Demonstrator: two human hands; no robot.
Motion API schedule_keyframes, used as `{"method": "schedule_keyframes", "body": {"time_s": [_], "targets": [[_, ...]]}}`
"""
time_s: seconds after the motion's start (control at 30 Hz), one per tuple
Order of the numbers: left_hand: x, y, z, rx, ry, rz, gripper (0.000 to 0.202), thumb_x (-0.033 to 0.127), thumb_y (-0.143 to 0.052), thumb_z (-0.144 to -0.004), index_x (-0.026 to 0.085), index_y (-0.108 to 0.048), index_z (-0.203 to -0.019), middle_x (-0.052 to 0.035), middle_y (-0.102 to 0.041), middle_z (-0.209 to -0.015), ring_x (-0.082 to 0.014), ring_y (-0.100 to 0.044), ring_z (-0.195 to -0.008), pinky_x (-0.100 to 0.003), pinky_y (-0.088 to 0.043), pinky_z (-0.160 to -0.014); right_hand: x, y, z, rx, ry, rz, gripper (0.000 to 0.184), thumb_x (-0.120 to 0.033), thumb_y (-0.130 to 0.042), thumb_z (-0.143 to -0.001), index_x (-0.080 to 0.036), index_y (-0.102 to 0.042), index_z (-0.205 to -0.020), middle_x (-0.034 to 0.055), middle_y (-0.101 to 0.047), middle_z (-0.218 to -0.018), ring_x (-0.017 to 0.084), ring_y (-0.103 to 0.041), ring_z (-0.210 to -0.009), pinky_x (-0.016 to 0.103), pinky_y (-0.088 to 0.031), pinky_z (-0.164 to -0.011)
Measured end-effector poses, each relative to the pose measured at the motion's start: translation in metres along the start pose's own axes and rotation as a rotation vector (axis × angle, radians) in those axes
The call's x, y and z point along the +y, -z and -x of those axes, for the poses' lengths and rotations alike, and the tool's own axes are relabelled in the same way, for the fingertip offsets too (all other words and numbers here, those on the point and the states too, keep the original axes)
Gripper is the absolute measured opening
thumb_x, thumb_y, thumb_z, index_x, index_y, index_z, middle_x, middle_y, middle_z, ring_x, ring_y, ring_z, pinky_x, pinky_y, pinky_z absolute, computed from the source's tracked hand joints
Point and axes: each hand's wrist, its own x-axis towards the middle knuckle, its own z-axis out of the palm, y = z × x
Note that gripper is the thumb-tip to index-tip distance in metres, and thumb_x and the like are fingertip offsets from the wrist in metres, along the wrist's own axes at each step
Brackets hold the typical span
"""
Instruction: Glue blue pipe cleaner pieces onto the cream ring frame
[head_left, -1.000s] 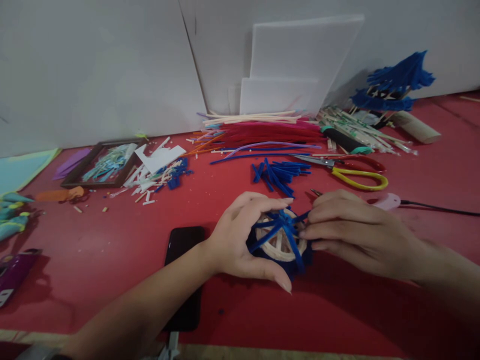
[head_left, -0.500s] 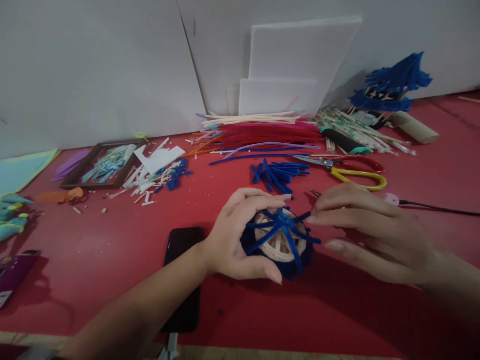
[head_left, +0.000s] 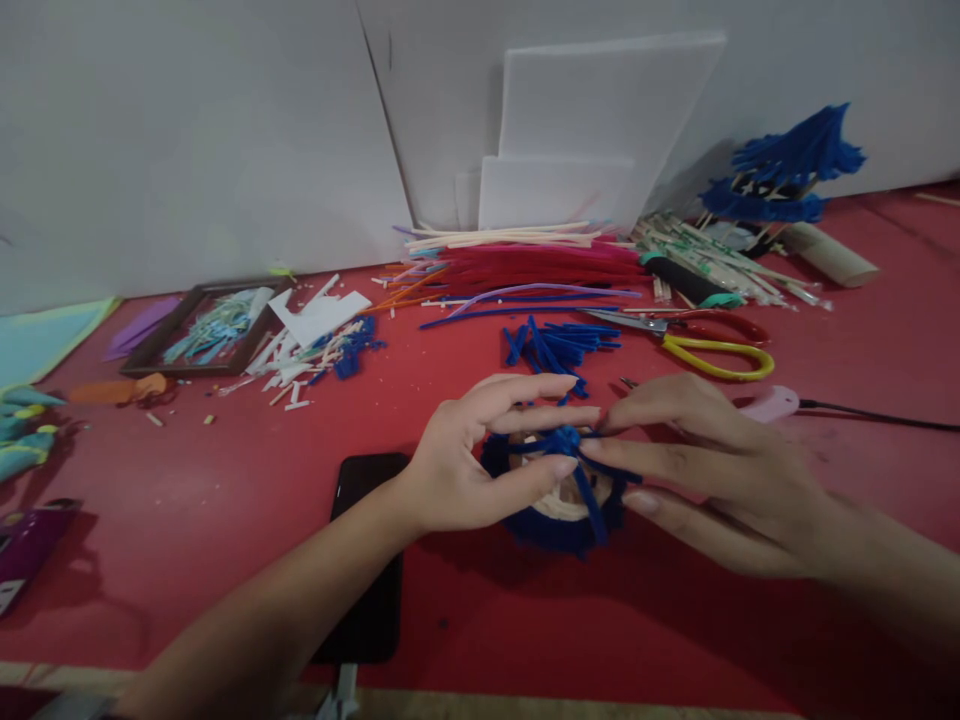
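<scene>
A small round craft piece (head_left: 556, 505), a pale ring wrapped and crossed with dark blue pipe cleaners, sits on the red table near the front middle. My left hand (head_left: 469, 460) reaches over it from the left, thumb and fingers pinching the blue knot at its centre. From the right, my right hand (head_left: 705, 465) meets it, its fingertips pressed on the same blue strands. Both hands touch each other over the piece, which is partly hidden under them.
A black phone (head_left: 364, 560) lies under my left forearm. Behind are cut blue pipe cleaner pieces (head_left: 559, 345), yellow-handled scissors (head_left: 705, 350), a pile of coloured pipe cleaners (head_left: 525, 265), white boards (head_left: 585, 150), a blue fringed model (head_left: 787, 165), a brown tray (head_left: 206, 325) and a pink tool with a cord (head_left: 776, 402).
My left hand has shifted from cupping the ring's side to pinching its centre. My right hand's fingers have come back in from the right and pressed onto the blue strands.
</scene>
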Motion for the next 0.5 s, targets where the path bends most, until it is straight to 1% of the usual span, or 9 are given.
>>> {"method": "schedule_keyframes", "body": {"time_s": [0.07, 0.13, 0.17, 0.23, 0.3, 0.33, 0.4, 0.43, 0.5], "targets": [[0.000, -0.002, 0.001, 0.008, 0.003, 0.058, 0.049, 0.020, -0.077, -0.092, 0.019, -0.059, -0.138, -0.0142, -0.079, -0.129, -0.0260, -0.077, -0.120, -0.032, -0.062, -0.104, 0.000, 0.000, 0.000, 0.005, -0.005, 0.004, 0.026, -0.026, -0.048, -0.106, -0.020, -0.061, -0.128, 0.0087, -0.063, -0.112, 0.016, -0.063, -0.103, 0.031, -0.056, -0.088], [0.000, -0.001, 0.001, -0.001, -0.021, 0.094, 0.053, 0.018, -0.075, -0.092, 0.021, -0.055, -0.141, -0.0146, -0.076, -0.133, -0.0255, -0.077, -0.121, -0.030, -0.063, -0.100, 0.002, 0.000, 0.002, 0.019, -0.034, 0.020, 0.026, -0.025, -0.050, -0.105, -0.021, -0.061, -0.129, 0.0091, -0.064, -0.112, 0.016, -0.063, -0.103, 0.032, -0.056, -0.086], [0.000, 0.000, 0.000, -0.023, -0.032, 0.097, 0.055, 0.017, -0.073, -0.092, 0.022, -0.053, -0.143, -0.0150, -0.074, -0.136, -0.0264, -0.075, -0.124, -0.031, -0.063, -0.101, 0.004, 0.001, 0.003, 0.030, -0.060, 0.032, 0.026, -0.023, -0.052, -0.104, -0.022, -0.061, -0.128, 0.0088, -0.065, -0.111, 0.017, -0.064, -0.102, 0.032, -0.056, -0.085], [0.000, 0.006, -0.001, -0.095, -0.023, 0.079, 0.057, 0.020, -0.069, -0.093, 0.023, -0.049, -0.147, -0.0160, -0.071, -0.140, -0.0289, -0.071, -0.131, -0.038, -0.062, -0.104, 0.009, 0.004, 0.008, 0.082, -0.137, 0.060, 0.024, -0.018, -0.055, -0.101, -0.024, -0.064, -0.122, 0.0068, -0.068, -0.105, 0.018, -0.065, -0.099, 0.032, -0.056, -0.084], [0.001, 0.014, -0.003, -0.160, 0.002, 0.020, 0.059, 0.024, -0.067, -0.093, 0.025, -0.046, -0.149, -0.0159, -0.069, -0.142, -0.0308, -0.069, -0.132, -0.046, -0.060, -0.108, 0.018, 0.011, 0.013, 0.119, -0.225, 0.079, 0.016, -0.016, -0.056, -0.098, -0.025, -0.066, -0.106, 0.0039, -0.070, -0.094, 0.017, -0.067, -0.093, 0.032, -0.055, -0.081], [0.002, 0.018, -0.005, -0.188, -0.002, -0.023, 0.061, 0.026, -0.067, -0.092, 0.026, -0.046, -0.149, -0.0155, -0.069, -0.143, -0.0315, -0.069, -0.132, -0.049, -0.059, -0.109, 0.024, 0.015, 0.016, 0.129, -0.278, 0.096, 0.013, -0.017, -0.055, -0.097, -0.025, -0.064, -0.096, 0.0028, -0.069, -0.088, 0.017, -0.067, -0.087, 0.031, -0.054, -0.076], [0.007, 0.026, -0.008, -0.264, -0.025, -0.108, 0.064, 0.029, -0.068, -0.088, 0.025, -0.046, -0.148, -0.0149, -0.069, -0.143, -0.0325, -0.068, -0.131, -0.053, -0.056, -0.112, 0.036, 0.028, 0.021, 0.108, -0.381, 0.137, 0.019, -0.019, -0.048, -0.095, -0.025, -0.056, -0.079, 0.0010, -0.065, -0.074, 0.016, -0.064, -0.069, 0.029, -0.051, -0.062], [0.010, 0.029, -0.009, -0.312, -0.032, -0.142, 0.065, 0.029, -0.068, -0.087, 0.024, -0.047, -0.148, -0.0151, -0.068, -0.143, -0.0329, -0.067, -0.131, -0.053, -0.055, -0.112, 0.043, 0.034, 0.024, 0.071, -0.427, 0.154, 0.024, -0.021, -0.046, -0.095, -0.025, -0.051, -0.072, 0.0000, -0.061, -0.066, 0.014, -0.059, -0.059, 0.028, -0.046, -0.053], [0.020, 0.034, -0.012, -0.409, 0.026, -0.184, 0.066, 0.028, -0.066, -0.085, 0.021, -0.048, -0.148, -0.0162, -0.067, -0.145, -0.0322, -0.066, -0.133, -0.050, -0.055, -0.112, 0.058, 0.045, 0.033, -0.059, -0.508, 0.155, 0.035, -0.030, -0.044, -0.096, -0.025, -0.045, -0.062, -0.0018, -0.051, -0.052, 0.012, -0.047, -0.043, 0.027, -0.036, -0.041]]}}
